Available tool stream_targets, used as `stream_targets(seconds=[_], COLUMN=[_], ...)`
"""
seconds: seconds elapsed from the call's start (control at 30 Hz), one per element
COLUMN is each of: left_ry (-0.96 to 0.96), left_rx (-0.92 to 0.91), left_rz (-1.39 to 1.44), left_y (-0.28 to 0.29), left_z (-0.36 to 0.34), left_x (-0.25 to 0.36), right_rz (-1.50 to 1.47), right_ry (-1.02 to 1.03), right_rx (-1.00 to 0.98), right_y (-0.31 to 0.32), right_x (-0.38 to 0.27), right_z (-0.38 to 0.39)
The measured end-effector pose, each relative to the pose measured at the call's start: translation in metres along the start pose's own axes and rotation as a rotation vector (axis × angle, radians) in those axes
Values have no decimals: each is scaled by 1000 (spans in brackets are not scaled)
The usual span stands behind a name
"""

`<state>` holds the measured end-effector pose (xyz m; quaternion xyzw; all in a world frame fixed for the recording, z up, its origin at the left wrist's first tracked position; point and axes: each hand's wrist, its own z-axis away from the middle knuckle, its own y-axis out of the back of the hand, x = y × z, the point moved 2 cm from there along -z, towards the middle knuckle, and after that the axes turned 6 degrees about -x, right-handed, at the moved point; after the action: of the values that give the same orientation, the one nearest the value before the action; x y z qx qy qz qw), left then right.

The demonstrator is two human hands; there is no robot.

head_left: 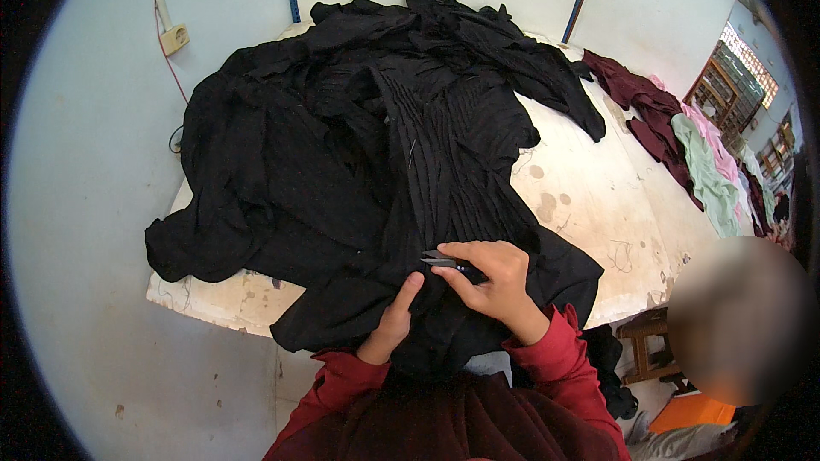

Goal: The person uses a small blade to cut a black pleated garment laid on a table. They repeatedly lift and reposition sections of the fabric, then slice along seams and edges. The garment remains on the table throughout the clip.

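Observation:
A large black garment with pleated parts (pixel 290 179) lies bunched over the table, its near edge hanging toward me. My right hand (pixel 494 280) grips a pair of thread snips (pixel 442 260), thumb and forefinger on either side. Their blades point left and stand slightly apart, just above the black cloth. Left of the snips, my left hand (pixel 395 323) holds the garment near the table's front edge. Its thumb lies on top, pointing toward the blades, while its fingers are hidden by the cloth. A pale thread (pixel 412 154) shows on the pleats farther up.
The pale, stained wooden table (pixel 589 205) carries loose thread scraps on its right side. Beyond lie a maroon garment (pixel 645 107) and light green cloth (pixel 709 175). A wall socket (pixel 175 39) is at the left. A blurred person (pixel 739 320) and a wooden stool (pixel 642 346) are at the right.

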<state>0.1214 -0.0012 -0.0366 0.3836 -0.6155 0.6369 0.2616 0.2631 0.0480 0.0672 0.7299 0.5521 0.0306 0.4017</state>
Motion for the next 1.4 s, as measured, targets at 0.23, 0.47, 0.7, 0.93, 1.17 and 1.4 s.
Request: stream_targets(seconds=[0.23,0.47,0.7,0.93,1.17,1.4], left_ry=[-139,-446,-411,-624,-858,-933], left_rx=[12,34,36,2,-56,-56], left_rz=[-405,-932,-1226,-1143,-1566,-2047], left_y=[17,1,-7,-16,-22,-18], left_z=[-1,10,21,16,20,14], left_x=[-14,18,28,41,52,28], right_rz=[-50,50,38,8,-299,-352], right_ry=[-88,-25,-4,14,-204,-324], right_rx=[71,-48,-62,-49,3,-116], right_y=[4,4,2,-1,0,-19], right_x=[-3,-8,-8,-6,-3,-8], right_z=[-4,-1,-3,-4,-1,0])
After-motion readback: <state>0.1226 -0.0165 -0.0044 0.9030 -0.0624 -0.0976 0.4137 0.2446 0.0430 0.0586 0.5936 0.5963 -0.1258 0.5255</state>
